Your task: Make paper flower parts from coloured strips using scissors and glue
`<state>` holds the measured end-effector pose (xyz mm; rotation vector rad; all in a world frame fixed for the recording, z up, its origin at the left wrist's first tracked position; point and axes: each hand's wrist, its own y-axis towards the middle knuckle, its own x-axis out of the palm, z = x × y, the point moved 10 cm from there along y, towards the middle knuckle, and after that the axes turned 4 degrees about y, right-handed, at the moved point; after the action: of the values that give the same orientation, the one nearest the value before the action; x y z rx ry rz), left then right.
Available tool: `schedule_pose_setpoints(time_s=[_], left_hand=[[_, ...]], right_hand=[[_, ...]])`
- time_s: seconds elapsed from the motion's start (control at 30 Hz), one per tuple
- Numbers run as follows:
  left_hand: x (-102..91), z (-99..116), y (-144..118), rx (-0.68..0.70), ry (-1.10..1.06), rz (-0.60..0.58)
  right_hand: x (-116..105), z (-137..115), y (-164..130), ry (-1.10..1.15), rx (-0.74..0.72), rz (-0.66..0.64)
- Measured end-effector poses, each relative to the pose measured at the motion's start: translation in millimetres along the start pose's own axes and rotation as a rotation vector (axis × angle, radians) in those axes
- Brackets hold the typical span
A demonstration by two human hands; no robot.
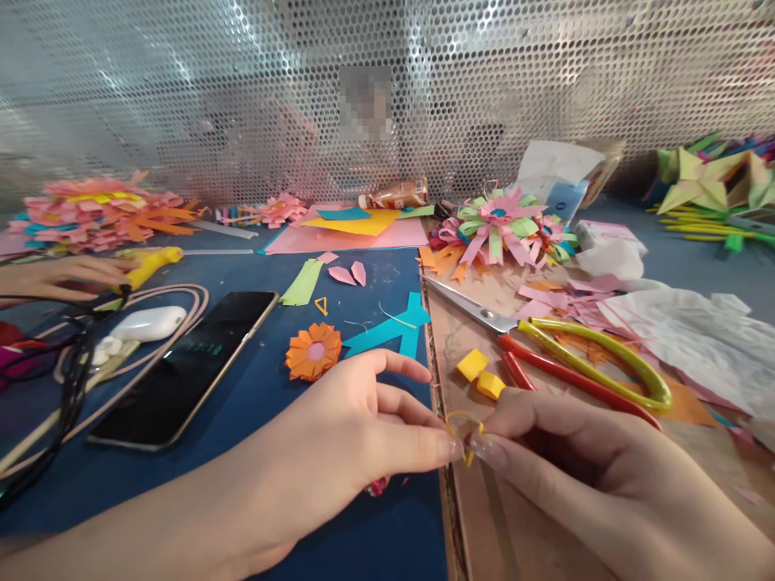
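Note:
Between my left hand [375, 428] and my right hand [557, 460], a thin yellow paper strip [465, 416] is bent into a small loop. Thumb and forefinger of each hand pinch it, over the edge of the brown board. Just beyond my right fingers lie two folded yellow paper pieces [473, 365]. Scissors [484, 313] with red and yellow handles rest behind my right hand. An orange paper flower [313, 353] with a pink centre sits beyond my left wrist, close to blue paper strips [387, 332]. A tiny yellow paper triangle [321, 306] is farther back.
At the left lie a phone [187, 371], cables [76, 395] and a white earbud case [150, 323]. Another person's hand [66, 274] is by a yellow tool [145, 265]. Paper flowers [500, 218], coloured sheets [357, 232] and a bottle [396, 194] line the perforated metal panel [254, 89].

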<state>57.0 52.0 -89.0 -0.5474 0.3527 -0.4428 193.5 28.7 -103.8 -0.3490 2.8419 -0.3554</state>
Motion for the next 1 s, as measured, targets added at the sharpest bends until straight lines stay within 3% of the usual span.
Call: schedule_pose_setpoints(time_s=[0.27,0.47,0.87,1.0], left_hand=[[-0.8,0.8,-2.1,-0.019,0.005,-0.003],[4.9,1.7,-6.4,-0.052,0.002,-0.095],[5.7,0.3,-4.6,-0.08,0.02,-0.099],[4.8,0.2,-5.4,-0.075,0.016,-0.091]], right_hand=[[2.0,-2.1,-0.5,-0.022,-0.012,-0.01],[0.7,-7.3,-3.7,-0.068,-0.047,0.016],[3.5,-6.9,-2.6,-0.06,-0.05,-0.008],[0.1,-7.8,-1.8,-0.053,-0.024,0.037]])
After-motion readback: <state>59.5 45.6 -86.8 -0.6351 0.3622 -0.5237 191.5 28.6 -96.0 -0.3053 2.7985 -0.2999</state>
